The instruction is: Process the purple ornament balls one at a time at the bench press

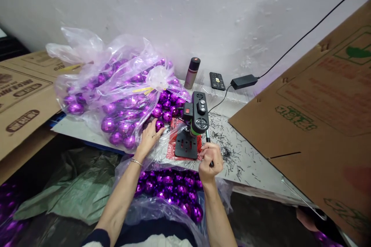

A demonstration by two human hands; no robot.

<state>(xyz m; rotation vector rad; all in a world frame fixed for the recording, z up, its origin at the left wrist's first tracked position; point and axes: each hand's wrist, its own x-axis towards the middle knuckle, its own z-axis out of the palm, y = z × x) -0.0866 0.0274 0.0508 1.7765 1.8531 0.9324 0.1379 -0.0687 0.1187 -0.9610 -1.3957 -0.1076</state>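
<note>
My left hand point(150, 139) has its fingers curled around a shiny purple faceted ball point(159, 125) at the mouth of a clear plastic bag point(121, 96) full of such balls. My right hand point(211, 158) is closed in a fist around the black-gripped lever point(208, 136) of a small black press machine point(199, 112). The machine's slotted black base plate point(186, 145) rests on a red sheet point(171, 147). Nothing is visible on that plate. More purple balls point(171, 189) fill an open plastic bag below the table edge, between my forearms.
A tumbler point(192, 73), a phone point(217, 81) and a black power adapter point(244, 82) sit along the wall. Cardboard boxes stand at the left point(26, 92) and right point(315, 123). Small black scraps point(232, 150) litter the white tabletop right of the machine.
</note>
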